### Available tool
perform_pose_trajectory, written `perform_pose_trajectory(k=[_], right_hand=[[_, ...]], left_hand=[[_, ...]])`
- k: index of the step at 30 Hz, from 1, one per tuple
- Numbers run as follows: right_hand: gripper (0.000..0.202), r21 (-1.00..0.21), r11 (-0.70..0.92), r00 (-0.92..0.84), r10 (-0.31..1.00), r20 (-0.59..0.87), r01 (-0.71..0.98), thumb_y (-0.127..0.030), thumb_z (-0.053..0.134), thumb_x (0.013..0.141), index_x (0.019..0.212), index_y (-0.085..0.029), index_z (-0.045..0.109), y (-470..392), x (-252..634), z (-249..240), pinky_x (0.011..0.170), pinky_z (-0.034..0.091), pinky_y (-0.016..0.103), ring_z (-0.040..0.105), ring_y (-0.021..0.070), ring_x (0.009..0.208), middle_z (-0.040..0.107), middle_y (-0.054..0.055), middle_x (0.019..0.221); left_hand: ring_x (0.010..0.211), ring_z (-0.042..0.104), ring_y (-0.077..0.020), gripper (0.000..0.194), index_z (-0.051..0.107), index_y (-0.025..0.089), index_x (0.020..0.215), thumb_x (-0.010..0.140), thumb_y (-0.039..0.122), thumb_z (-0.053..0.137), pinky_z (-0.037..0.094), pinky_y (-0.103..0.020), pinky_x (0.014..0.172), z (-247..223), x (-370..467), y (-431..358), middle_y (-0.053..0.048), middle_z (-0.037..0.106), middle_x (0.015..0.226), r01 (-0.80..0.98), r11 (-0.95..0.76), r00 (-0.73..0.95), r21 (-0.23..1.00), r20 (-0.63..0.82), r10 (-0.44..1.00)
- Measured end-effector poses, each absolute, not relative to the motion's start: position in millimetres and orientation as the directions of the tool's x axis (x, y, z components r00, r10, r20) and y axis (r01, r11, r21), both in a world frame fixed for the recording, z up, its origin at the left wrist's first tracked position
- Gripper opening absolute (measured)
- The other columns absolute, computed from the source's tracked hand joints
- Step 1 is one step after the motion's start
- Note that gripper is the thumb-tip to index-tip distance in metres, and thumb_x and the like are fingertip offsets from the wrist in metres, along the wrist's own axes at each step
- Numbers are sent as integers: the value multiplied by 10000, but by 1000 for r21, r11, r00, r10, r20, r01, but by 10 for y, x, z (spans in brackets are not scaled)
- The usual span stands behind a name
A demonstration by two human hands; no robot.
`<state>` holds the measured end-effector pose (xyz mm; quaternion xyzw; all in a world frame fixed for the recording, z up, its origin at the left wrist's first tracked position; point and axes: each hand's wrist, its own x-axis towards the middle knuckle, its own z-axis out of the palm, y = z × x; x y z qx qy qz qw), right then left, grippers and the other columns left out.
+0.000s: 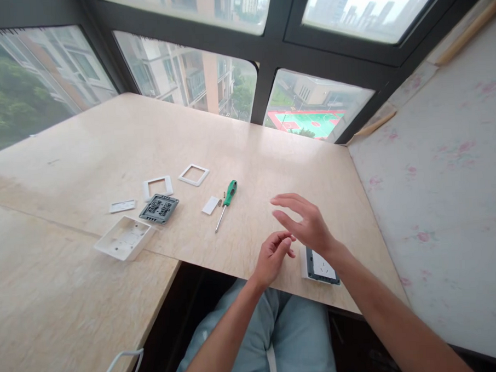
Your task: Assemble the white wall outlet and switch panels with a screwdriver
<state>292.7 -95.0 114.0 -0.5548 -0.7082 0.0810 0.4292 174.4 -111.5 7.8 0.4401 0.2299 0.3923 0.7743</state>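
Forearms (387,306) nearest, reaching over the lap (303,331). Right hand (309,224): thumb and fingers apart, nothing visible in them. Left hand (273,257) at its 8 o'clock: fingers curled, thumb near index; can't tell if something small is pinched. Socket unit (323,266) is on the desk (296,162), right hand's 5 o'clock, partly behind the wrist, near the front edge. Main risk: wrist clips it, it could go over. Screws (219,203) lie loose beside the screwdriver (231,193), 10 o'clock from the hands; a rolling handle could scatter them. White box (122,238), 9 o'clock, looks safe.
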Motion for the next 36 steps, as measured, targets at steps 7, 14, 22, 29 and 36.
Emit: perform_pose_trajectory(k=[7,14,22,29,36], right_hand=[[200,-211,271,-272,962,23,939,-183,598,950,1019,-184,786,320,2334,1103,898,522,331,678,216,1016,743,96,1061],[204,13,311,-297,920,-257,950,-107,624,848,896,-173,811,849,1958,1073,731,491,293,698,259,1003,769,132,1053],[248,197,408,-287,845,-451,892,-85,749,752,979,-175,798,1108,1739,1010,782,537,328,735,306,1017,790,160,1030],[247,229,518,-362,793,-490,824,-55,686,795,999,-156,783,1129,1738,976,753,544,331,732,312,1033,775,179,1089],[282,201,579,-457,775,-437,790,-48,528,917,1000,-161,774,1061,1851,895,801,528,352,698,294,1087,757,180,1133]], left_hand=[[639,599,-117,425,668,147,1046,883,539,661,528,-312,711,56,1752,-1111,-64,686,935,-441,351,588,826,-30,809],[641,571,-127,392,673,137,969,885,517,625,494,-285,672,98,1744,-1095,-47,662,832,-443,352,612,825,-8,791],[619,558,-124,355,640,147,895,861,501,628,485,-280,652,104,1759,-1109,-29,618,780,-449,384,604,807,-42,796],[611,561,-121,334,647,143,922,863,470,615,485,-285,676,108,1746,-1106,-18,610,765,-447,391,608,805,-47,792],[600,562,-117,298,644,151,894,865,445,611,485,-285,685,120,1743,-1099,-15,618,766,-437,379,602,816,-48,797]])
